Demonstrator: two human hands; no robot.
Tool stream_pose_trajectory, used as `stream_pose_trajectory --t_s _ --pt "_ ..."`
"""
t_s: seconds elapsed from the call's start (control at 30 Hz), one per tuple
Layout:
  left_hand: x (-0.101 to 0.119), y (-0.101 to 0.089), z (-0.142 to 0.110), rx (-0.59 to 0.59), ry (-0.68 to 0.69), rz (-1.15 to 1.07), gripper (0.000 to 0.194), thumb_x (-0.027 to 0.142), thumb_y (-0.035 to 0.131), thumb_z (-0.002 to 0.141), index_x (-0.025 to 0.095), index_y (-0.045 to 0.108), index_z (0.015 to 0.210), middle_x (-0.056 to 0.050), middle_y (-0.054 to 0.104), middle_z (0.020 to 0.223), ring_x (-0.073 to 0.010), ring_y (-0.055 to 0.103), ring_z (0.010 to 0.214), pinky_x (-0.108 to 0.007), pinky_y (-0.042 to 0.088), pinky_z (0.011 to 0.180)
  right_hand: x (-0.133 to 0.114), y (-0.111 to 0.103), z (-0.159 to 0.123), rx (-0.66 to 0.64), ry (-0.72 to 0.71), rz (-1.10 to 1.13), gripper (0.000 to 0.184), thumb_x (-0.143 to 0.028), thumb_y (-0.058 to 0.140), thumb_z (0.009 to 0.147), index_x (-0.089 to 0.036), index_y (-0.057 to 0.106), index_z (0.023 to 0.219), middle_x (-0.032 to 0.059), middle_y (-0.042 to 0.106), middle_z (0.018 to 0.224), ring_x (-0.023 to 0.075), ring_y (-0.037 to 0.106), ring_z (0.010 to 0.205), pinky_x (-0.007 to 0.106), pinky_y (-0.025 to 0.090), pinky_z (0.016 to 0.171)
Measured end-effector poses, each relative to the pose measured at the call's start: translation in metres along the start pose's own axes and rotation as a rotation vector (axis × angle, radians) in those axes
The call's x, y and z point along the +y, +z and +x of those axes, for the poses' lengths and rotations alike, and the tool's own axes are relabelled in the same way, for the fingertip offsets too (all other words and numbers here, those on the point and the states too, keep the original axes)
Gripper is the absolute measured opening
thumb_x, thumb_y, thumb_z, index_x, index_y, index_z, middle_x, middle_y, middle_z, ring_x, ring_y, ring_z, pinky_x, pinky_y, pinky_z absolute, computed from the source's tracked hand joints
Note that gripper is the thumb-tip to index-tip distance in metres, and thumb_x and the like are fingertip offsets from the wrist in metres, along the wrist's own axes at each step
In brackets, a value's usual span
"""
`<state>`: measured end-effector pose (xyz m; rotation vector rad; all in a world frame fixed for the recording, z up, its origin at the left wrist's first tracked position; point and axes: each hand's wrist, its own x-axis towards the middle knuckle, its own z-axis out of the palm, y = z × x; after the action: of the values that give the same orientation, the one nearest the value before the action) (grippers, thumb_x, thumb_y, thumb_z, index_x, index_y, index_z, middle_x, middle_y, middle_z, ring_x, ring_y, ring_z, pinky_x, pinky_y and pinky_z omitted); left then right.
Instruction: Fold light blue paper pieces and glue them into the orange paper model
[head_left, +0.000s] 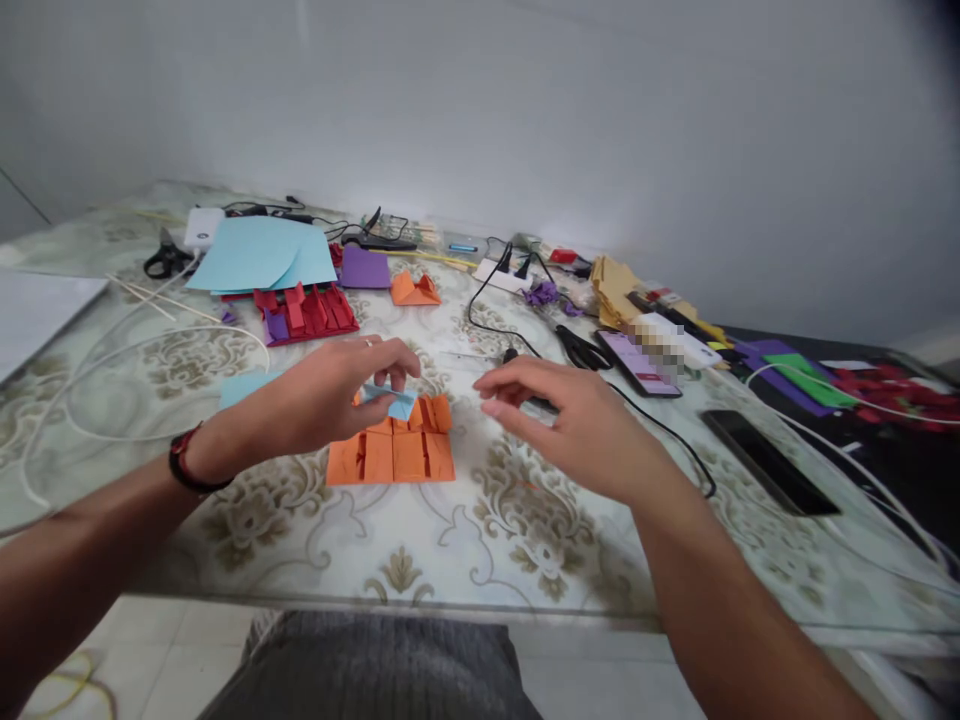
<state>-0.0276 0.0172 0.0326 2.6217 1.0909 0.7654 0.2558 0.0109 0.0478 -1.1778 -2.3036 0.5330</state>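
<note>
My left hand [349,385] is closed in a pinch on a small piece of light blue paper [402,404], held just above a block of folded orange paper [409,458]. The orange block lies flat in front of me, creased into several raised sections, and my left hand hides part of its far side. To its right hovers my right hand [559,415], thumb and fingers slightly apart with nothing visible between them. Another light blue paper [244,388] lies partly hidden behind my left wrist.
Red folded paper [315,312], light blue sheets [262,255], a purple square [365,268] and an orange folded piece [415,290] lie farther back. Black scissors [581,348], a lit phone [636,362], a dark phone [769,462] and cables are on the right.
</note>
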Motion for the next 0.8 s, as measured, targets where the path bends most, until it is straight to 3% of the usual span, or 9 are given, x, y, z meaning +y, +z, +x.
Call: stream_pose_trajectory --t_s 0.13,0.3,0.4,0.53,0.63,0.73,0.8 --pt "0.015 -0.004 -0.003 -0.025 0.075 -0.081 0.018 0.015 0.062 0.092 0.022 0.06 0.108 -0.001 0.069 0.093 -0.0144 0.066 0.081 -0.025 0.05 0.071 -0.038 0.008 0.003 -0.048 -0.148 0.042 0.013 -0.032 0.066 0.097 -0.021 0.072 0.101 0.0047 0.074 0.096 0.0176 0.067 0.082 0.031 0.052 0.077" --pt "0.025 -0.005 -0.011 0.008 0.052 -0.103 0.01 0.021 0.061 0.097 0.022 0.061 0.107 -0.001 0.069 0.092 -0.0142 0.066 0.077 -0.025 0.05 0.065 -0.046 0.028 0.01 -0.023 -0.119 0.071 0.008 -0.027 0.07 0.094 -0.022 0.069 0.088 0.0026 0.073 0.085 0.0161 0.064 0.07 0.029 0.05 0.068" --pt "0.026 -0.006 -0.017 -0.022 0.082 -0.137 0.015 0.026 0.062 0.099 0.024 0.063 0.114 -0.004 0.071 0.1 -0.0173 0.068 0.086 -0.029 0.054 0.073 -0.047 0.029 -0.005 -0.061 -0.117 0.068 0.009 -0.023 0.065 0.096 -0.022 0.066 0.087 0.0018 0.071 0.082 0.0151 0.063 0.067 0.029 0.05 0.065" --pt "0.014 -0.005 -0.02 -0.005 0.11 -0.144 0.016 0.028 0.061 0.099 0.027 0.064 0.114 -0.006 0.071 0.114 -0.0235 0.065 0.11 -0.038 0.054 0.097 -0.041 0.029 -0.05 -0.223 -0.09 0.026 0.009 -0.02 0.061 0.095 -0.024 0.061 0.087 0.0008 0.066 0.079 0.0159 0.063 0.068 0.028 0.049 0.062" --pt "-0.003 0.006 -0.019 -0.042 0.12 -0.099 0.02 0.024 0.056 0.099 0.022 0.065 0.118 -0.01 0.069 0.122 -0.027 0.061 0.121 -0.044 0.05 0.105 -0.028 0.04 -0.082 -0.245 -0.009 -0.022 0.012 -0.016 0.054 0.095 -0.024 0.06 0.092 0.0011 0.066 0.08 0.0166 0.063 0.067 0.029 0.051 0.061" --pt "-0.02 0.023 -0.019 -0.06 0.084 -0.067 0.034 0.02 0.054 0.097 0.022 0.063 0.13 -0.015 0.062 0.14 -0.0318 0.058 0.128 -0.05 0.047 0.108 -0.016 0.056 -0.097 -0.291 -0.037 -0.047 0.02 -0.015 0.049 0.094 -0.025 0.064 0.103 0.0036 0.066 0.086 0.0189 0.065 0.071 0.031 0.053 0.063" --pt "-0.028 0.034 -0.019 -0.085 0.066 -0.072 0.043 0.016 0.052 0.096 0.026 0.062 0.137 -0.015 0.057 0.148 -0.0329 0.057 0.131 -0.053 0.045 0.109 -0.013 0.063 -0.096 -0.362 -0.033 -0.037 0.02 -0.016 0.048 0.094 -0.025 0.065 0.1 0.0033 0.064 0.086 0.0194 0.066 0.073 0.032 0.054 0.065"
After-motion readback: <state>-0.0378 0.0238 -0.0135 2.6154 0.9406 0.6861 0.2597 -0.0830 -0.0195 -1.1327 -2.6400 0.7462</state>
